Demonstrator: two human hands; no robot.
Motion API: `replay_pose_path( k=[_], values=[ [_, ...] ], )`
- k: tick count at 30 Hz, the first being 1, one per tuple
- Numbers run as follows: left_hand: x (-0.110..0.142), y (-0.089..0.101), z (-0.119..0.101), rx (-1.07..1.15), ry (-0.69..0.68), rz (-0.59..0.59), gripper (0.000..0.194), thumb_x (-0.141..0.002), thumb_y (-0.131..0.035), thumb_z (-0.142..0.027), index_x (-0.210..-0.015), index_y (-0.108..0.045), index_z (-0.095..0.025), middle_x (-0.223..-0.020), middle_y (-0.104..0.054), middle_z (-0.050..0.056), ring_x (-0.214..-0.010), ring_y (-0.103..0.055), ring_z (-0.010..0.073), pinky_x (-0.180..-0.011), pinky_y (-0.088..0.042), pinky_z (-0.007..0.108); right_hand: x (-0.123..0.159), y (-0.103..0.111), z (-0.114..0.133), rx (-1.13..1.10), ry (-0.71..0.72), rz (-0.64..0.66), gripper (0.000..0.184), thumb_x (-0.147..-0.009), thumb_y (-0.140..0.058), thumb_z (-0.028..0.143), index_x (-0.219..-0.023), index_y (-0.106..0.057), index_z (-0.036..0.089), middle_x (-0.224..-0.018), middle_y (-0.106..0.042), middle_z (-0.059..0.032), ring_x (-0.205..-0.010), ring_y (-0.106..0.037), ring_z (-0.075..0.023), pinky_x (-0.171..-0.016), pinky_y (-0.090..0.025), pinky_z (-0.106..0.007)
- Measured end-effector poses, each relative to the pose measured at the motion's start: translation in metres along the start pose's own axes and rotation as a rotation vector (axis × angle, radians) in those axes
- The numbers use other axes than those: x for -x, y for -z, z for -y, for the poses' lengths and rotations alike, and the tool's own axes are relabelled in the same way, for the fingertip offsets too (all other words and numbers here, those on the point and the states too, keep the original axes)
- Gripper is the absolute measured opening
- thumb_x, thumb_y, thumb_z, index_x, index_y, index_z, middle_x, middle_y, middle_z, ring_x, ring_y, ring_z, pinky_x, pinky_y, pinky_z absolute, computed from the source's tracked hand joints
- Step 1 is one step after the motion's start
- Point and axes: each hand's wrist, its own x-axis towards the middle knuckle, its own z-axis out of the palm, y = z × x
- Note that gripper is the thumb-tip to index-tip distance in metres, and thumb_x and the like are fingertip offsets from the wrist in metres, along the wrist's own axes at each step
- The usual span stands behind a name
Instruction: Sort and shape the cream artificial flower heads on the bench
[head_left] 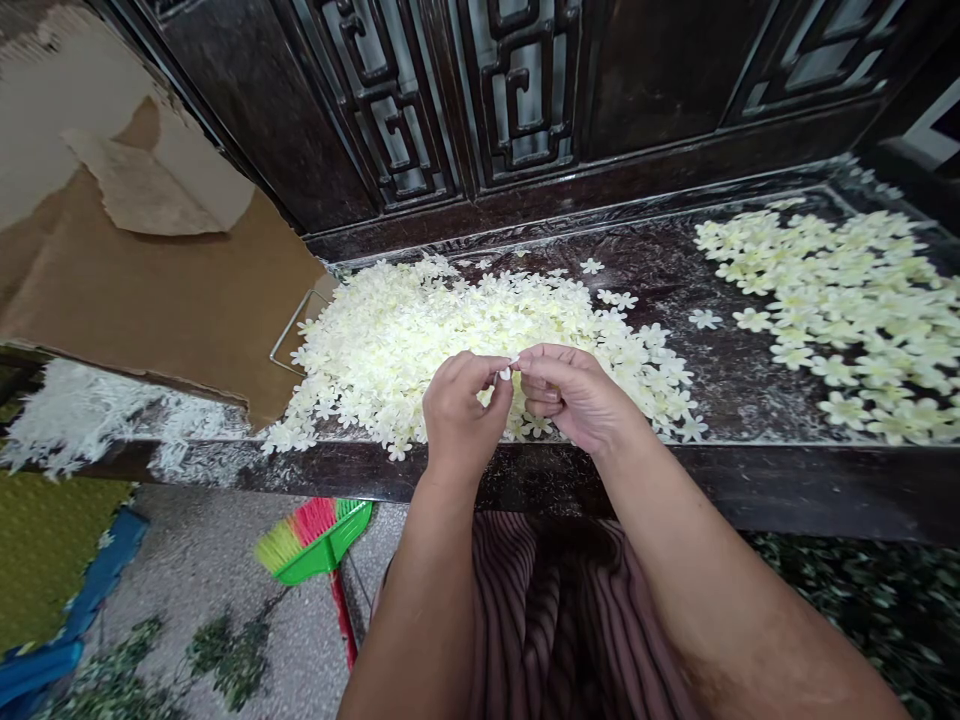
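Note:
My left hand and my right hand meet fingertip to fingertip over the front of a big heap of pale yellow-white flowers. Pinched between them is a small white flower, mostly covered by the fingers. Both hands are closed, thumb against forefinger. The heap lies on a dark wooden bench, just beyond my fingers. To the right, a second, looser spread of similar flowers covers the bench top.
A torn cardboard sheet leans at the left, with a bent wire beside it. White shreds lie near the bench edge. Carved wooden panels rise behind. Below are a green broom and leafy sprigs.

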Motion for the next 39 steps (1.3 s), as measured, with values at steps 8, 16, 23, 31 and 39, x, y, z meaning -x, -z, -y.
replay_pose_path(
  k=[8,16,23,31,39],
  values=[
    [-0.0002,0.0002,-0.0001,-0.011,-0.024,0.0,0.012,-0.073,-0.057,-0.008,-0.078,-0.062,-0.018,-0.059,-0.052,-0.004,-0.057,-0.048,0.0088,-0.053,-0.039,0.021,0.0001,-0.001,0.0015,-0.015,-0.021,-0.019,0.013,-0.058,-0.066,0.017,-0.053,-0.054,0.016,-0.041,-0.036,0.0083,-0.038,-0.024,-0.0015,-0.038,-0.013,-0.018],
    [0.0002,-0.0001,-0.0023,0.075,0.027,0.058,0.008,-0.076,-0.057,-0.012,-0.079,-0.061,-0.018,-0.062,-0.054,-0.003,-0.06,-0.049,0.0093,-0.057,-0.04,0.022,0.0011,0.0004,0.0028,0.006,0.002,-0.024,0.012,-0.056,-0.065,0.016,-0.053,-0.054,0.016,-0.038,-0.035,0.01,-0.036,-0.024,-0.0009,-0.038,-0.014,-0.018],
    [-0.0015,0.0036,-0.0062,0.222,0.053,0.124,0.025,-0.077,-0.057,-0.016,-0.102,-0.06,-0.018,-0.091,-0.061,0.006,-0.082,-0.056,0.0134,-0.066,-0.046,0.026,-0.0016,0.0037,0.0029,0.35,0.188,-0.18,0.004,-0.058,-0.059,0.015,-0.056,-0.056,0.015,-0.046,-0.046,0.0076,-0.039,-0.032,-0.0022,-0.041,-0.024,-0.02],
    [-0.003,0.0018,-0.005,0.301,0.326,0.084,0.009,-0.075,-0.06,-0.018,-0.079,-0.068,-0.018,-0.072,-0.063,0.001,-0.065,-0.056,0.0102,-0.058,-0.045,0.024,0.0003,0.0,0.0027,0.662,0.289,-0.181,0.005,-0.064,-0.056,0.015,-0.059,-0.057,0.016,-0.048,-0.046,0.0068,-0.042,-0.034,-0.0039,-0.042,-0.024,-0.02],
    [-0.0052,0.0025,-0.0036,0.728,0.742,0.111,0.01,-0.063,-0.071,-0.024,-0.071,-0.071,-0.018,-0.067,-0.07,0.001,-0.063,-0.062,0.0108,-0.063,-0.05,0.024,0.0026,-0.0001,0.0018,0.68,0.311,-0.127,0.007,-0.065,-0.058,0.021,-0.062,-0.06,0.015,-0.05,-0.047,0.0061,-0.043,-0.036,-0.0048,-0.043,-0.026,-0.021]
  ],
)
